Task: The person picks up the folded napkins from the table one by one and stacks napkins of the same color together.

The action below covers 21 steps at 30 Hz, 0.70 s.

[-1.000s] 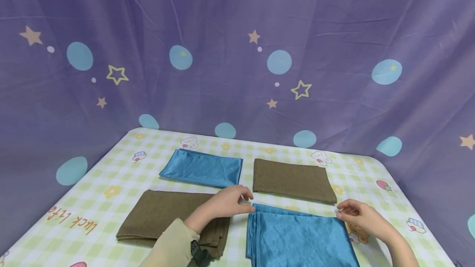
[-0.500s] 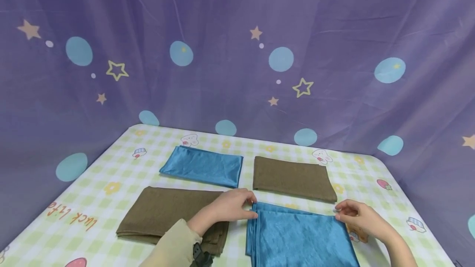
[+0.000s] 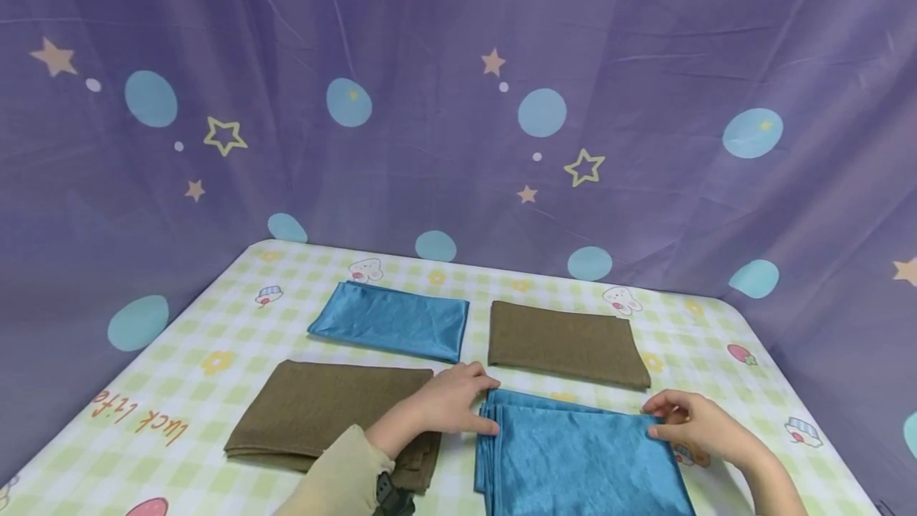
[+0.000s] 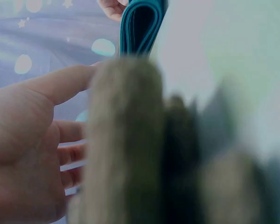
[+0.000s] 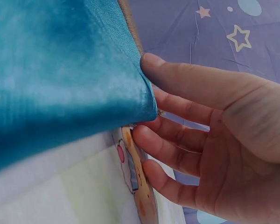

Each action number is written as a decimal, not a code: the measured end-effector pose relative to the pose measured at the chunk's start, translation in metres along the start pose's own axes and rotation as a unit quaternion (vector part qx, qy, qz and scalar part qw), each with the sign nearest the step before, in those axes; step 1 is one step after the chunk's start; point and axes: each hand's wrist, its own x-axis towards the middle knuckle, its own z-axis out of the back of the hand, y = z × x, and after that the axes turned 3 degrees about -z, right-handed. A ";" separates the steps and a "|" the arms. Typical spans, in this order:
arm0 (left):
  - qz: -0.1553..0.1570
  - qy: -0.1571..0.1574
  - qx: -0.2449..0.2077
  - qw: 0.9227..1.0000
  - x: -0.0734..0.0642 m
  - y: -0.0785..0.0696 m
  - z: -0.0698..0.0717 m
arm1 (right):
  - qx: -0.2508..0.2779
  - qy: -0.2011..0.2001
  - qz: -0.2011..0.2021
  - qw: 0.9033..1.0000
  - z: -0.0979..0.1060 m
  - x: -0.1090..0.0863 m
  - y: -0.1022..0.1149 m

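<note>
A folded blue satin cloth (image 3: 587, 460) lies at the front right of the table, its layered fold on the left side. My left hand (image 3: 451, 400) is at its far left corner, thumb over the fold and fingertips beside the far edge. In the left wrist view a blurred brown cloth (image 4: 126, 140) hides part of that hand, whose fingers are spread. My right hand (image 3: 698, 424) pinches the far right corner. In the right wrist view its thumb (image 5: 156, 65) lies against the blue cloth's edge, with fingers curled beneath the corner.
A folded brown cloth (image 3: 308, 408) lies under my left forearm. Further back are a smaller folded blue cloth (image 3: 394, 321) and another folded brown cloth (image 3: 566, 345). A checked tablecloth (image 3: 193, 325) covers the table, and a purple curtain (image 3: 430, 173) hangs behind it.
My left hand has moved slightly right, its thumb coming over the blue cloth's folded side. My right fingers have shifted a little at the corner. The cloths have stayed in place.
</note>
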 end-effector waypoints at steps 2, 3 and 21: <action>0.002 -0.001 0.006 1.000 0.000 -0.002 0.000 | -0.001 0.003 0.005 1.000 0.000 0.001 -0.001; 0.003 -0.001 0.009 1.000 0.000 -0.003 0.000 | -0.001 0.005 0.005 1.000 0.000 0.001 -0.002; 0.018 0.003 0.006 1.000 0.003 -0.002 -0.007 | -0.016 0.010 0.006 1.000 -0.004 0.006 -0.007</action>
